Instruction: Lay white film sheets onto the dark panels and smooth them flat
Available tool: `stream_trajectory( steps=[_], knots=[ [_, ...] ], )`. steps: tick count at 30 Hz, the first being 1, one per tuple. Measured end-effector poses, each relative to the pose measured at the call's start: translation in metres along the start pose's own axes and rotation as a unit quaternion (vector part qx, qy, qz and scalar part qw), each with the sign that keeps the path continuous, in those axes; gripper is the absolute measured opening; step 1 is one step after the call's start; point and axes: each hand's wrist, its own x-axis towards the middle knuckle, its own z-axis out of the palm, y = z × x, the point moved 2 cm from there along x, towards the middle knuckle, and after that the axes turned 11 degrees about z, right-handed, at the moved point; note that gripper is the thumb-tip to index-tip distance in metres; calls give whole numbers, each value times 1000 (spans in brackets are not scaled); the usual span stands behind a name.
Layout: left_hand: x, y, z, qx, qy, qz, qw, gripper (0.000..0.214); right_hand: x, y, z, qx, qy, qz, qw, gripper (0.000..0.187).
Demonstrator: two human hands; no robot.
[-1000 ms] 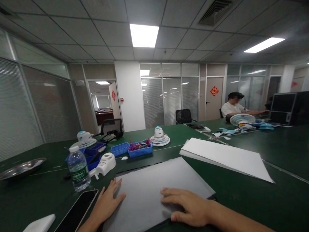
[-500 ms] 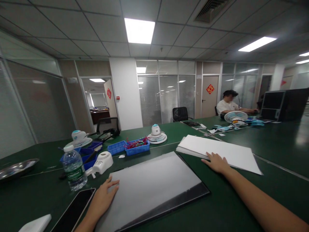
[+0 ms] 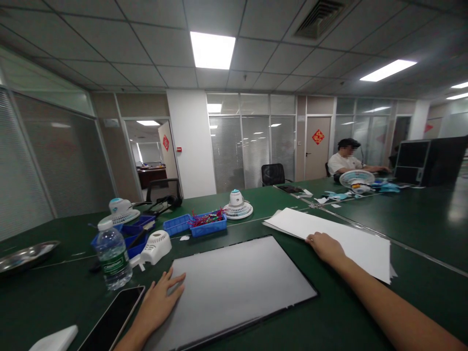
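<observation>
A flat rectangular panel with a dark frame lies in front of me, topped by a translucent grey sheet (image 3: 237, 287). My left hand (image 3: 163, 297) rests on the sheet's left edge with its fingers spread. To the right is a small stack of white sheets (image 3: 351, 239), slightly fanned at its ends. At the near edge of that stack, my right hand (image 3: 326, 248) has its fingers curled around the top white sheet. The thumb and fingertips are partly hidden.
Left of the panel are a phone (image 3: 113, 317), a water bottle (image 3: 112, 256) and a white plastic housing (image 3: 157, 246). Behind it stand a blue tray (image 3: 209, 228) of wires and a small fan (image 3: 237, 204). A person (image 3: 345, 158) sits at the far right near a black computer case (image 3: 427, 161).
The grey sheet has shifted and now lines up with the panel's frame, covering the dark strip. My right hand has closed on the white sheets' edge, and the stack has turned slightly towards me.
</observation>
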Motion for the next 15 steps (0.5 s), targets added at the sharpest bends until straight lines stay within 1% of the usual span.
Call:
stream_trajectory(
  steps=[5,11,15],
  knots=[
    [1,-2,2,5,2,-3,1000,55,1,-6,-3,-11,-3,11,1000,30],
    [0,-1,1,3,6,-3,1000,54,-7,-10,-11,6,17,18,1000,29],
    [-1,0,-2,-4,8,0,1000,52,-15,-21,-22,23,53,15,998,36]
  ],
)
